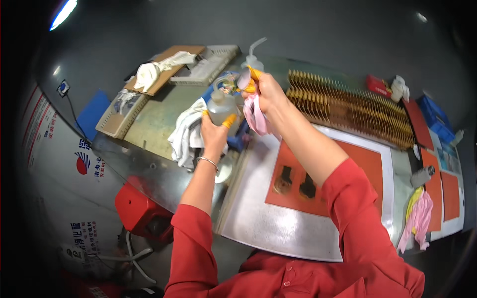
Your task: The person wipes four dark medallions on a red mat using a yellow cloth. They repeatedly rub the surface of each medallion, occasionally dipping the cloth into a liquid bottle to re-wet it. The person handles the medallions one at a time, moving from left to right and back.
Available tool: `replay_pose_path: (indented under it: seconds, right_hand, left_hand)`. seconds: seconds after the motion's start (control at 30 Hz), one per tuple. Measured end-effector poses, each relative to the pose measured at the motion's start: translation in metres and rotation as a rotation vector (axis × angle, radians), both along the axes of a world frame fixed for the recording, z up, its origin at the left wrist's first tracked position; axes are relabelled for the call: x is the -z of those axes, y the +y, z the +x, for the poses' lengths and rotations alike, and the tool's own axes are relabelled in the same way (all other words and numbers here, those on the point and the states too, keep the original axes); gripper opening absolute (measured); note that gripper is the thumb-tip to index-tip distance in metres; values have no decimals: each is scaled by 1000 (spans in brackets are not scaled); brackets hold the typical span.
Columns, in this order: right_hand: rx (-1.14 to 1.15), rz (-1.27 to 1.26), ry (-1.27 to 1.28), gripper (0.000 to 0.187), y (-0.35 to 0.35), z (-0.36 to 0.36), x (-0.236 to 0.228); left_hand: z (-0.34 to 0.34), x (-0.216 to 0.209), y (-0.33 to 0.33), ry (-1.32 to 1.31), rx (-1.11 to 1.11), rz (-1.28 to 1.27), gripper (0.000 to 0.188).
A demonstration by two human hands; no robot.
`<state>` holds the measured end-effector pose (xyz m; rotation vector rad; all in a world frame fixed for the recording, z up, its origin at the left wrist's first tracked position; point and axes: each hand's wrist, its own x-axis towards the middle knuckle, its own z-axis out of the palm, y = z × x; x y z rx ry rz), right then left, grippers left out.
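As the left hand grips a bottle, a basket holds cloth.

The person's left forearm reaches just past 12 o'clock, the left hand curved in a wide grip, while the right forearm slants toward 11 o'clock, the right hand clenched at the left's 2 o'clock.

The cloth is pink, the finger cots orange-yellow, the sleeves red, the squeeze bottle translucent white, the rag white. Black shapes mark the orange-red sheet; golden-brown stripes line the slotted rack.
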<state>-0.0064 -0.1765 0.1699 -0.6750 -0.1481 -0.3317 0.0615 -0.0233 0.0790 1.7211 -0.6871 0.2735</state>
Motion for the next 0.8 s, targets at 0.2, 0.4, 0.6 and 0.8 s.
replay_pose_path:
  seconds: [0.2, 0.4, 0.6, 0.8]
  right_hand:
    - [253, -114, 166, 25, -3, -78, -41]
    - [454, -438, 428, 22, -83, -255, -33]
    - [612, -544, 781, 20, -65, -386, 27]
    - [588, -733, 1015, 14, 3, -364, 90]
  left_hand:
    - [16, 18, 4, -150, -16, 106, 56]
    - [7, 20, 7, -117, -55, 83, 65]
    - [-60, 27, 24, -521, -124, -76, 58]
    - [-100, 45, 7, -368, 205, -49, 46]
